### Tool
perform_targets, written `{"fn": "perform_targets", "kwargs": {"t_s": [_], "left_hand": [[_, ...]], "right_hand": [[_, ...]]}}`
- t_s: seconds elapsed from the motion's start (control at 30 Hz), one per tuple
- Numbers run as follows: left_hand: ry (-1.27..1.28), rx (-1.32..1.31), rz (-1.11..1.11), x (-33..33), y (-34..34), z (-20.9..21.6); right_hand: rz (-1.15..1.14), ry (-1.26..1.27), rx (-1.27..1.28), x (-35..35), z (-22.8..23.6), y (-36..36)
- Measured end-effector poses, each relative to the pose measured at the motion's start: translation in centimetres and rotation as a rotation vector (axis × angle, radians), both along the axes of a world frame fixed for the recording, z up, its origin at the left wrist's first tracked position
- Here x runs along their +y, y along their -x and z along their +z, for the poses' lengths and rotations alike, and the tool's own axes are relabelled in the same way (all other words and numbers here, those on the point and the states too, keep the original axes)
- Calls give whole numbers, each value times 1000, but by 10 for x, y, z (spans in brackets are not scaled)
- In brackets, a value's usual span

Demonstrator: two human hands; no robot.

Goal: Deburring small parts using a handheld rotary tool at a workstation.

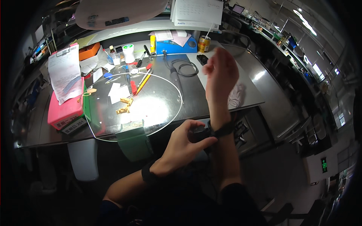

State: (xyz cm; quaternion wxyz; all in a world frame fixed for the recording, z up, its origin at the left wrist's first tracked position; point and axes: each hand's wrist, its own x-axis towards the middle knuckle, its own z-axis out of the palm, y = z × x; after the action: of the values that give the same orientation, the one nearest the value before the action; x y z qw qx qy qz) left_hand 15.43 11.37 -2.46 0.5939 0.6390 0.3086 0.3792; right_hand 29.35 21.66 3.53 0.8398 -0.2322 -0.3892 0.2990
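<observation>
A workshop (lab-like): bench [197,98], blue control box [174,47], corded tool [176,80].

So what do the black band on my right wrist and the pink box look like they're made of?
The black band curves closely and shows little shine: perhaps rubber or fabric. The pink box looks like smooth plastic: even colour, firm shape.

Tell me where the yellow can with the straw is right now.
In the head view, the yellow can stands toward the workbench's far edge, just right of the blue box, beyond the raised right hand.
</observation>
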Motion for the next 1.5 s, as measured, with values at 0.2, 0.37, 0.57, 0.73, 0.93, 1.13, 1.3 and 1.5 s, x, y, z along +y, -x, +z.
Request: {"fn": "perform_targets", "kwargs": {"t_s": [0.2, 0.37, 0.57, 0.73, 0.93, 1.13, 1.3, 1.5], "left_hand": [[99, -13, -109, 5, 9, 3], [-91, 109, -18, 10, 11, -2], [-37, -47, -22, 15, 8, -16], [77, 35, -149, 18, 15, -7], [-128, 36, -89, 18, 29, -15], [-339, 21, -97, -22, 89, 28], [-370, -431, 254, -10, 165, 56], [-407, -688, 411, 37, 200, 69]], "right_hand": [[569, -126, 376, -2, 0, -14], [-653, -199, -846, 13, -27, 12], [-735, -250, -1077, 18, -21, 19], [796, -42, 627, 13, -14, -35], [519, 59, 282, 13, -19, 7], [253, 566, -815, 39, -44, 20], [197, 673, -1222, 50, -66, 45], [-4, 676, -432, -79, 25, -4]]}}
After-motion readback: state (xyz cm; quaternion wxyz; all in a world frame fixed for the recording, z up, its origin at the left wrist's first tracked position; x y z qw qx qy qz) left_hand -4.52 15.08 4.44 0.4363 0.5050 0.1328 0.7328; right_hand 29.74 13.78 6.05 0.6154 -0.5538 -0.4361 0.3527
